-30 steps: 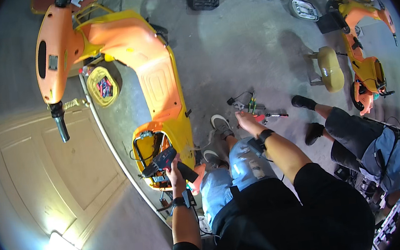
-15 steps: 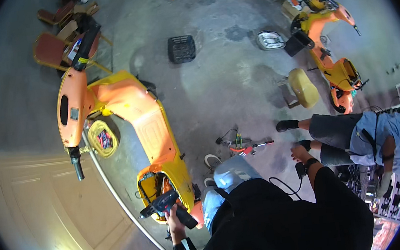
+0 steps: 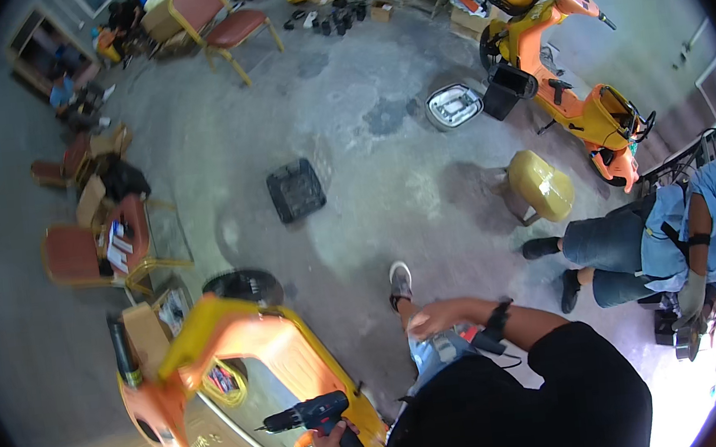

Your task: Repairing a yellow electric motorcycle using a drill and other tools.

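Note:
My left hand (image 3: 330,440) grips a black cordless drill (image 3: 308,414) by its handle. The drill is level, its bit pointing left above the yellow rear of an orange and yellow scooter (image 3: 280,354). That scooter stands to my left, its handlebar (image 3: 153,415) toward the lower left. My right hand (image 3: 438,318) is in front of my body, over my leg in light blue trousers (image 3: 429,356). Its fingers are blurred, and I can see nothing in them. A black band circles that wrist.
A second scooter (image 3: 542,60) is at the right, near a yellow seat (image 3: 542,185) on the floor. A black crate (image 3: 295,191) lies ahead, a silver tray (image 3: 455,106) beyond. Red chairs (image 3: 226,28) are on the left. A co-worker in blue (image 3: 673,234) stands right.
My view has swung, bringing more of the far room in. My right hand has moved left and inward, over my leg. My left hand still holds the drill, now pointing more level.

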`<state>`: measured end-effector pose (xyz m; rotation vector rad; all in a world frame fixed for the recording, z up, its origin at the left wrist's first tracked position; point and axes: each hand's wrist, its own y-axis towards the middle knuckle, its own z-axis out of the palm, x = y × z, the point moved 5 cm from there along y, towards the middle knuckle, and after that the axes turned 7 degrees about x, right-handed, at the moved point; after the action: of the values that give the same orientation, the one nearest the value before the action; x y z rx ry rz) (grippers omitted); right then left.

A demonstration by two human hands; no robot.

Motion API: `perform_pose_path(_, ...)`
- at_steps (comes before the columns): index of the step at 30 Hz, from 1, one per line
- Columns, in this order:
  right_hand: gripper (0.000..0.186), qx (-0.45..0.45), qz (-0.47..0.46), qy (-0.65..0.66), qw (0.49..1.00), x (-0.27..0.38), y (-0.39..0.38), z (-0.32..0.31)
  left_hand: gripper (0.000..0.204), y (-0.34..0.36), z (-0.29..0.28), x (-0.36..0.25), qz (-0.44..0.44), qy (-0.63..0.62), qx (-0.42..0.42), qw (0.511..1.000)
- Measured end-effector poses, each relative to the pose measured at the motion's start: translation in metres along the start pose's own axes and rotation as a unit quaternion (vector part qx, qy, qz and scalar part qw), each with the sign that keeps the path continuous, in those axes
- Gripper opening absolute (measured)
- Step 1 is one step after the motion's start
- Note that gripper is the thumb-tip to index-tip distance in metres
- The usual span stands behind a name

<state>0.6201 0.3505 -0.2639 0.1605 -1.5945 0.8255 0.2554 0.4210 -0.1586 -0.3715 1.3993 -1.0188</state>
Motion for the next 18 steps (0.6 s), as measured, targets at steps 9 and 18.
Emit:
perform_pose_path(9, 0.066, -0.074, -0.034, 0.436, 0.896, 0.154, 0.039, -0.182, 0.029, 0.204, 0.271, -0.235, 0.133, 0.31, 0.139, 0.931)
perform_pose_path(18, 0.04, -0.211, -0.161, 0.676, 0.688, 0.134, 0.02, -0.37, 0.085, 0.306, 0.458, -0.357, 0.214, 0.523, 0.318, 0.761)
